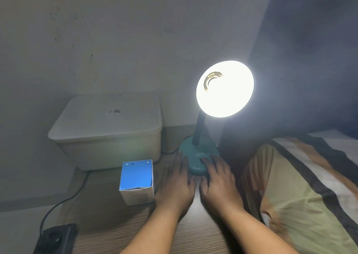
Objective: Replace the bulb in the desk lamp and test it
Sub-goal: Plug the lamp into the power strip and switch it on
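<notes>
A desk lamp stands on the wooden floor with a round teal base (195, 154) marked "ATN" and a dark neck. Its shade (224, 89) faces me and glows bright white, so the bulb inside is lost in the glare. My left hand (175, 184) lies flat on the floor, fingertips touching the base's left front edge. My right hand (219, 180) rests beside it, fingers reaching onto the front of the base. Neither hand holds anything. A blue and white bulb box (136, 181) stands just left of my left hand.
A white lidded plastic bin (108, 129) sits against the wall behind the box. A black cable (64, 201) runs along the floor to a black power socket (56, 238) at the lower left. A striped blanket (313, 176) lies at the right, with a dark curtain behind the lamp.
</notes>
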